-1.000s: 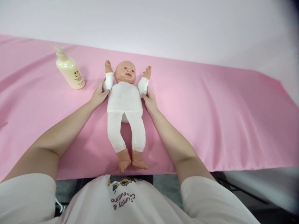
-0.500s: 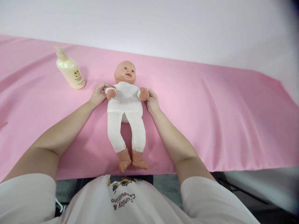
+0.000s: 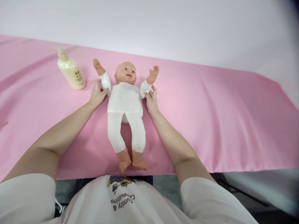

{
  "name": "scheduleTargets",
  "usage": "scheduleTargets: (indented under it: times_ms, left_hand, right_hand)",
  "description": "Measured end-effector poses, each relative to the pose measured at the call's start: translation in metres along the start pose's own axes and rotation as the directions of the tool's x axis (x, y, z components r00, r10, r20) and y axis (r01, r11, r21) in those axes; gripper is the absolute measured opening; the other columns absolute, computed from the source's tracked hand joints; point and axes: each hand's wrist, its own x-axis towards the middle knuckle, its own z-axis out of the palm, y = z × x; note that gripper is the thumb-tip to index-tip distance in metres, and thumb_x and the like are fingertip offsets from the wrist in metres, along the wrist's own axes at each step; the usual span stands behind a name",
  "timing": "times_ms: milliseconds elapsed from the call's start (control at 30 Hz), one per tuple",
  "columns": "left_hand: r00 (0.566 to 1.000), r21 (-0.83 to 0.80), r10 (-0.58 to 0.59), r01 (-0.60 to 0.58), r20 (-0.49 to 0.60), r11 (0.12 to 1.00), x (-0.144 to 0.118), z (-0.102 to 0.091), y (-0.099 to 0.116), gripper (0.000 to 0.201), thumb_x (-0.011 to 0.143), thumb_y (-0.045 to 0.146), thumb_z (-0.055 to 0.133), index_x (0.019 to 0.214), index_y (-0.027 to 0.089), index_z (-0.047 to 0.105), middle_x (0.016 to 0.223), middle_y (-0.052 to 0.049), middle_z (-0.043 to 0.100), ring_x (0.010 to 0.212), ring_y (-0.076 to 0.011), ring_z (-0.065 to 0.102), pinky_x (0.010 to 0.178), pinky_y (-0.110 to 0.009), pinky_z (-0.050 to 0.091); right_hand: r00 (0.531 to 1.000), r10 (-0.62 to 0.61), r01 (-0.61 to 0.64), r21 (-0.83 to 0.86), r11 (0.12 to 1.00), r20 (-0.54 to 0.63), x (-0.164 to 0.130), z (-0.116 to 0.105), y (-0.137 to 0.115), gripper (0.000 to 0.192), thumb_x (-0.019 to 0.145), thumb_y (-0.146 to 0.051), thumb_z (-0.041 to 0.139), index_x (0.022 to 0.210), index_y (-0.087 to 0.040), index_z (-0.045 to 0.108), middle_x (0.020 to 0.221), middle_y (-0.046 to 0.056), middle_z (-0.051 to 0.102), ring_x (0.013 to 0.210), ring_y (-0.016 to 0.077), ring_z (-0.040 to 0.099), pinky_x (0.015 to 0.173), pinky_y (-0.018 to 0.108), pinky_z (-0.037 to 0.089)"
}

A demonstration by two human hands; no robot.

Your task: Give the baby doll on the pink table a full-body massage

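Note:
A baby doll (image 3: 125,102) in white clothes lies on its back on the pink cloth (image 3: 210,118), head away from me, feet at the near edge. My left hand (image 3: 97,95) grips the doll's arm on the left, just below the white sleeve cuff. My right hand (image 3: 151,101) grips the doll's other arm. Both doll arms point up and outward beside its head.
A cream pump bottle (image 3: 70,70) stands on the cloth left of the doll, close to my left hand. The pink cloth stretches wide to the right. A white wall lies behind the table. Below the near edge I see my white shirt.
Half a second ago both doll arms were folded in over its chest; now my hands have swung them up and outward beside the head, as they were a second ago.

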Motion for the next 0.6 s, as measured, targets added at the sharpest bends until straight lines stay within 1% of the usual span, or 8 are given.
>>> scheduleTargets:
  times_ms: [100, 200, 300, 367, 433, 533, 600]
  left_hand:
    - [0.999, 0.042, -0.03, 0.032, -0.031, 0.999, 0.0, 0.0, -0.002, 0.058, 0.082, 0.036, 0.072, 0.128, 0.024, 0.038, 0.108, -0.008, 0.066, 0.1, -0.0246, 0.07, 0.094, -0.046, 0.058]
    - [0.999, 0.097, 0.016, -0.012, -0.047, 0.995, -0.002, 0.001, 0.004, 0.063, 0.084, 0.039, 0.074, 0.131, 0.025, 0.034, 0.12, -0.01, 0.061, 0.107, -0.0246, 0.068, 0.097, -0.045, 0.056]
    - [0.998, 0.113, 0.045, -0.04, -0.046, 0.993, -0.004, 0.002, 0.009, 0.066, 0.086, 0.042, 0.074, 0.135, 0.027, 0.032, 0.126, -0.011, 0.057, 0.112, -0.0249, 0.066, 0.098, -0.045, 0.055]
    - [0.998, 0.117, 0.047, -0.042, -0.039, 0.992, -0.004, 0.002, 0.011, 0.064, 0.087, 0.044, 0.073, 0.135, 0.027, 0.033, 0.129, -0.012, 0.055, 0.113, -0.0247, 0.065, 0.099, -0.046, 0.055]
    - [0.998, 0.124, 0.046, -0.041, -0.036, 0.991, -0.004, 0.002, 0.012, 0.06, 0.088, 0.043, 0.073, 0.133, 0.026, 0.038, 0.13, -0.011, 0.054, 0.112, -0.0243, 0.064, 0.1, -0.045, 0.054]
    - [0.999, 0.147, 0.034, -0.031, -0.017, 0.989, -0.004, 0.001, 0.015, 0.052, 0.087, 0.039, 0.072, 0.129, 0.024, 0.045, 0.124, -0.01, 0.06, 0.11, -0.0237, 0.064, 0.1, -0.042, 0.054]
    - [1.0, 0.205, 0.001, -0.002, 0.002, 0.979, -0.005, 0.001, 0.019, 0.047, 0.089, 0.036, 0.067, 0.13, 0.023, 0.048, 0.119, -0.008, 0.064, 0.108, -0.0234, 0.065, 0.102, -0.042, 0.053]
  right_hand:
    - [0.998, -0.057, 0.056, -0.078, 0.995, -0.009, -0.006, 0.0, -0.007, 0.081, 0.09, -0.067, 0.061, 0.156, -0.036, 0.025, 0.151, 0.008, 0.054, 0.135, 0.0269, 0.058, 0.119, 0.051, 0.046]
    - [0.998, -0.062, 0.06, -0.121, 0.991, -0.009, -0.008, 0.0, -0.01, 0.084, 0.09, -0.067, 0.06, 0.159, -0.037, 0.023, 0.158, 0.008, 0.048, 0.137, 0.0282, 0.056, 0.12, 0.053, 0.045]
    - [0.999, -0.041, 0.04, -0.138, 0.99, -0.004, -0.008, -0.001, -0.01, 0.084, 0.091, -0.066, 0.06, 0.161, -0.038, 0.023, 0.163, 0.006, 0.043, 0.138, 0.0283, 0.055, 0.122, 0.055, 0.042]
    - [0.999, -0.033, 0.032, -0.159, 0.987, -0.004, -0.007, -0.002, -0.01, 0.084, 0.091, -0.066, 0.061, 0.161, -0.036, 0.026, 0.165, 0.006, 0.04, 0.141, 0.0288, 0.053, 0.124, 0.056, 0.04]
    - [1.0, -0.028, 0.027, -0.184, 0.983, -0.004, -0.006, -0.002, -0.009, 0.083, 0.09, -0.067, 0.062, 0.159, -0.034, 0.032, 0.166, 0.007, 0.04, 0.144, 0.0293, 0.051, 0.125, 0.055, 0.038]
    - [1.0, -0.015, 0.016, -0.219, 0.975, 0.007, -0.003, -0.003, -0.006, 0.08, 0.088, -0.07, 0.061, 0.156, -0.031, 0.042, 0.165, 0.007, 0.042, 0.147, 0.0293, 0.048, 0.127, 0.054, 0.036]
    - [1.0, -0.005, 0.008, -0.243, 0.97, 0.013, -0.002, -0.004, -0.004, 0.081, 0.088, -0.072, 0.059, 0.156, -0.03, 0.043, 0.166, 0.006, 0.041, 0.15, 0.0289, 0.045, 0.129, 0.053, 0.033]
